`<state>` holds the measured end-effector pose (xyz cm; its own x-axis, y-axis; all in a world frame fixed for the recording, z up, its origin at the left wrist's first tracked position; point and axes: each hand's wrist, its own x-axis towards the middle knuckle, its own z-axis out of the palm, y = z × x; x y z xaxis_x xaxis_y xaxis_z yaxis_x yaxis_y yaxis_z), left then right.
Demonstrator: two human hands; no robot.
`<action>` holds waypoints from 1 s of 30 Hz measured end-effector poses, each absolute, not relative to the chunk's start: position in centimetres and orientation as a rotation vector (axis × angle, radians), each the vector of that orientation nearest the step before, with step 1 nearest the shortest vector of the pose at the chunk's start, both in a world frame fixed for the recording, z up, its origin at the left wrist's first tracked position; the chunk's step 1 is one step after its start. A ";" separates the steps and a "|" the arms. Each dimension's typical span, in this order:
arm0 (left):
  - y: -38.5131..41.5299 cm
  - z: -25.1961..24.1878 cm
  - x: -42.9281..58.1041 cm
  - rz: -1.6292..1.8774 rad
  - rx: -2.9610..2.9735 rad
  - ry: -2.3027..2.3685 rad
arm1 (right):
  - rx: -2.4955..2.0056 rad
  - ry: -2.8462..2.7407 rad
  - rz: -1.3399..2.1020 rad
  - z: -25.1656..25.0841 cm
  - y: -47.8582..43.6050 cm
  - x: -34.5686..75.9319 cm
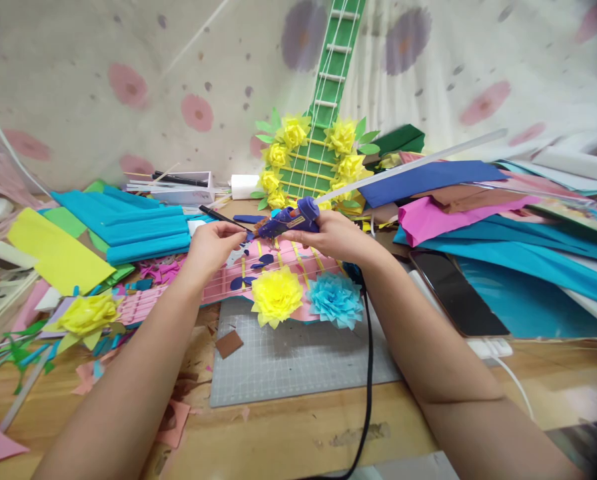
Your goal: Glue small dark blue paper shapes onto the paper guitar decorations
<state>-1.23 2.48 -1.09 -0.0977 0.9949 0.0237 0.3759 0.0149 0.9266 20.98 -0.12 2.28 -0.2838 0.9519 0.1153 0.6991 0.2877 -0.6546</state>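
Observation:
My right hand (339, 235) grips a blue hot glue gun (289, 220) with a white glue stick (408, 163) poking out of its back. The gun's nozzle points left toward my left hand (212, 244), which pinches a small dark blue paper piece (249, 236) at the nozzle tip. Both hands hover over a pink paper guitar (228, 283) lying on a grey cutting mat (298, 357). On the guitar sit a yellow paper flower (276, 295), a light blue paper flower (335, 299) and a few dark blue paper leaves (243, 281). The gun's black cord (367, 373) trails toward me.
A green paper guitar (323, 113) ringed with yellow flowers leans against the flowered cloth behind. Blue crepe paper (138, 223) and yellow paper (53, 253) lie left; blue and pink sheets (458, 207) and a phone (458, 293) lie right. Scraps and a yellow flower (86, 315) litter the wooden table.

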 end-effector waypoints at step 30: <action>2.2 -0.6 -0.9 0.998 1.401 1.574 | -1.584 -2.074 0.616 2.2 0.1 21.1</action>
